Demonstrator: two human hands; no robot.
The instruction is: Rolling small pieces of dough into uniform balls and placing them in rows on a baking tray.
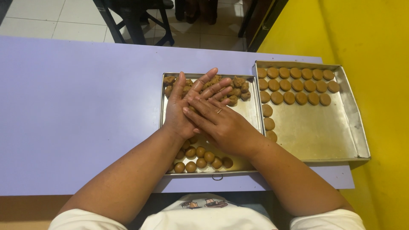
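Note:
My left hand [178, 106] lies flat with its fingers stretched out over a metal tray [248, 114]. My right hand [226, 126], with a ring on one finger, lies across it, palm pressed against palm. Anything between the palms is hidden. Under the hands the tray holds rough brown dough lumps [238, 87] at its far end and small rolled dough balls [200, 159] at its near end. A second, larger metal tray [317, 130] to the right carries rows of flattened round dough discs [294, 85] along its far side and left edge.
Both trays sit on a pale purple table [76, 106], the right one reaching its right edge. A yellow wall [375, 42] stands close on the right. Dark chair legs [136, 21] stand on the tiled floor beyond the table.

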